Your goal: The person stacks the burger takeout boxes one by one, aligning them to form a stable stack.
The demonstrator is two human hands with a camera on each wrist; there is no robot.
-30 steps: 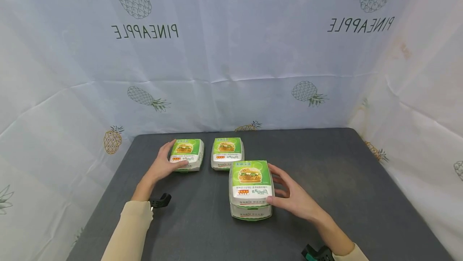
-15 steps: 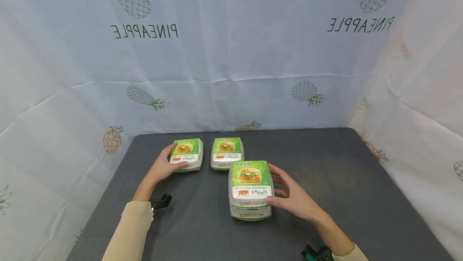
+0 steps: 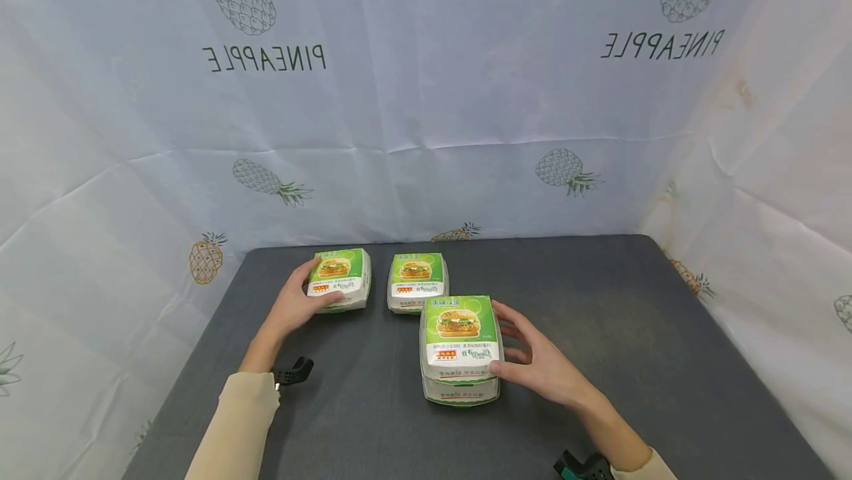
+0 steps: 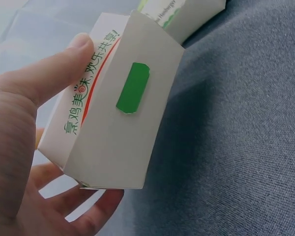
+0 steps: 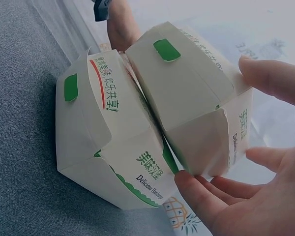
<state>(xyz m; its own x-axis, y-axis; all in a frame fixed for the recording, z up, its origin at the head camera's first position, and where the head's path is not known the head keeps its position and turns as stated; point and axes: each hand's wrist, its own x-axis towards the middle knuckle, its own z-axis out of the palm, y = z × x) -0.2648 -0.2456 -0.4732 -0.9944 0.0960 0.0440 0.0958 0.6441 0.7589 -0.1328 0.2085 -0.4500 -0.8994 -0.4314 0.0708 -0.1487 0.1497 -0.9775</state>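
Observation:
At the back left, my left hand (image 3: 291, 308) grips a green-and-white burger box (image 3: 338, 270) between thumb and fingers. In the left wrist view, that box (image 4: 120, 132) is tilted and a dark shadow lies beside it on the cloth. Two more burger boxes are stacked near the middle, and my right hand (image 3: 544, 367) holds the upper box (image 3: 461, 325) by its right side. Beneath it sits the lower box (image 3: 462, 393). The right wrist view has one fingertip touching the edge where the upper box (image 5: 187, 83) meets the lower box (image 5: 115, 132).
Another burger box (image 3: 418, 273) stands at the back, just behind the stack and right of the left-hand box. All are on a dark grey table (image 3: 599, 302). White cloth (image 3: 426, 95) with pineapple prints hangs behind it and at both sides.
My left hand and its box have shifted slightly up and to the left in the head view. The right hand and the stack have stayed almost still.

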